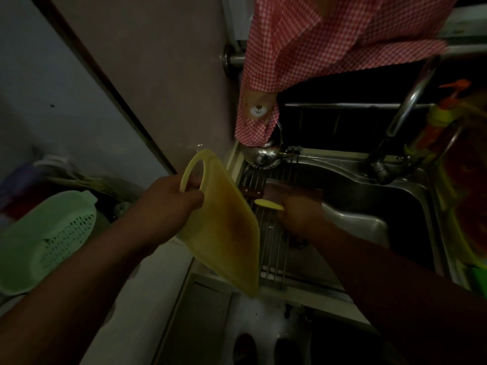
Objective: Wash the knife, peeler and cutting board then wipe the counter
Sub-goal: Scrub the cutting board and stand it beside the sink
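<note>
Dim light is cast over a stainless-steel sink [350, 196] with a wire rack [271, 254] across its near-left corner, and the yellow plastic cutting board [226, 227] is held tilted just left of that sink. It is judged light, stiff and probably slick when wet, best taken by its cut-out handle, where the left hand [168, 201] is curled shut. Over the rack the right hand [300, 214] is closed on a yellow-handled tool [268, 204], perhaps the peeler.

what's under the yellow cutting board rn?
The cutting board, held tilted by the left hand, hangs over a wire rack at the sink's left edge. The board hides the rack's left part and the counter edge.
</note>
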